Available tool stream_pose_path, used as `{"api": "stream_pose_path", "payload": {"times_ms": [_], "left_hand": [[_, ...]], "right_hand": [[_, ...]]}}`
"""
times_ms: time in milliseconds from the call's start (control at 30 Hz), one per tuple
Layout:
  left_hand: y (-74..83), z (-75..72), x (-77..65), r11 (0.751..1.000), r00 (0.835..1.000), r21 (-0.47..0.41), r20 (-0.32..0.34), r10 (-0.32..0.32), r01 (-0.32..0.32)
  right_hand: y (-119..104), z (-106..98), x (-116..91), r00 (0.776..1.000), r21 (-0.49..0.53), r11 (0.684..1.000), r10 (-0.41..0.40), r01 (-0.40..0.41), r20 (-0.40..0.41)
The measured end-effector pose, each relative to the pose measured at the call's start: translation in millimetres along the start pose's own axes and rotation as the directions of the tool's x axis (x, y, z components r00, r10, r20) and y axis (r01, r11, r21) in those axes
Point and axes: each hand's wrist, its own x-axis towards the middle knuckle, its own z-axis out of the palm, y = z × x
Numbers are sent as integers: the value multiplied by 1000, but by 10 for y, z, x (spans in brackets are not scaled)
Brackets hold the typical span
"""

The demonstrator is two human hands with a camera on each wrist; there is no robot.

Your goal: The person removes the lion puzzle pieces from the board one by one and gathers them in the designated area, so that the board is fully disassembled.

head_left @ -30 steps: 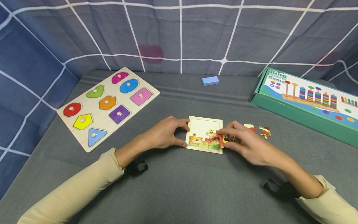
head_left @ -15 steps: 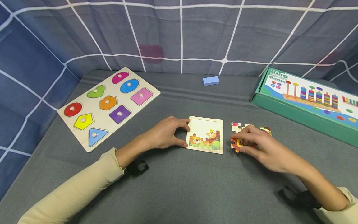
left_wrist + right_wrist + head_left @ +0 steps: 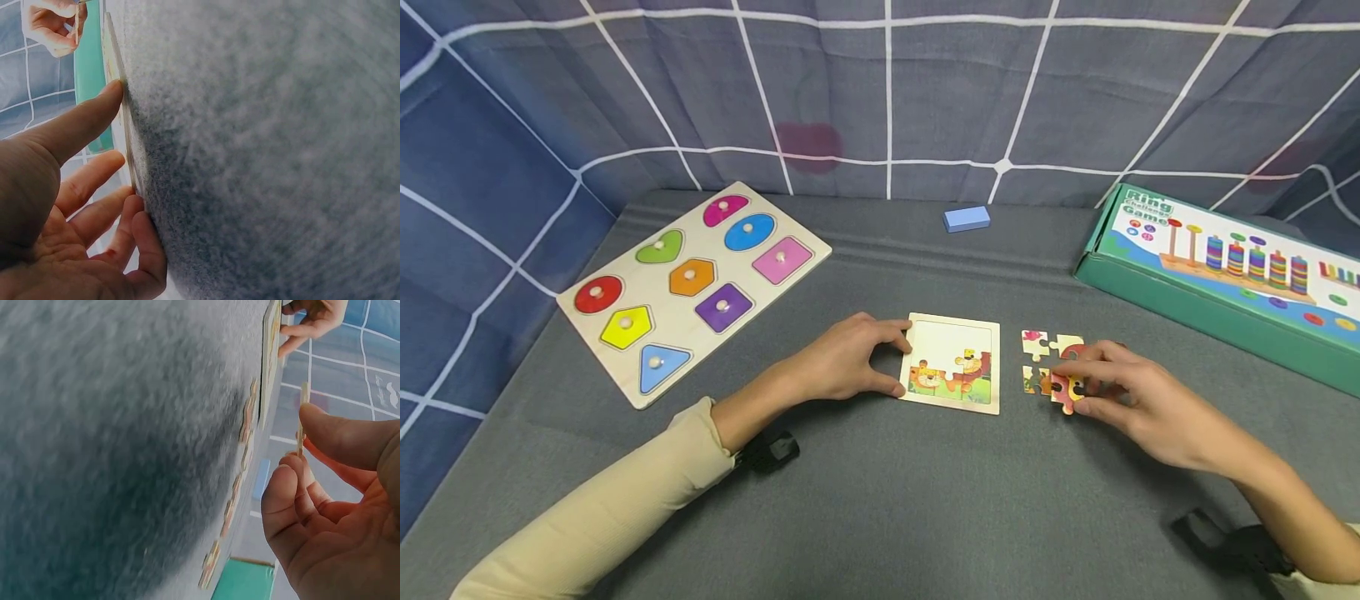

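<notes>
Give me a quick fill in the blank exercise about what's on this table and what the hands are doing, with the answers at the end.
1. The ____ hand pinches a puzzle piece.
2. The ____ hand touches the puzzle tray.
3. The triangle on the shape board is coloured ____.
4. The lid of the green box reads "Ring ____ Game".

Missing words: right; left; blue; Challenge.

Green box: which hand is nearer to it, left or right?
Right. The right hand holds a puzzle piece in front of the green box; the left hand touches the puzzle tray, farther left.
</notes>
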Motion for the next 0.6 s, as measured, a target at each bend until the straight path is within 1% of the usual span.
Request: {"api": "stream_pose_path", "payload": {"times_ms": [200, 400, 600], "left_hand": [[6, -6, 6, 1000, 1000, 6, 0, 1, -1], [1, -11, 1, 1000, 1000, 16, -3, 6, -6], [-1, -9, -3, 1000, 1000, 20, -1, 7, -7]], "right_hand": [[82, -39, -48, 1000, -36, 999, 19, -18, 13], [162, -46, -63, 999, -17, 1000, 11, -10, 39], [220, -19, -55, 997, -40, 999, 23, -21, 71]]}}
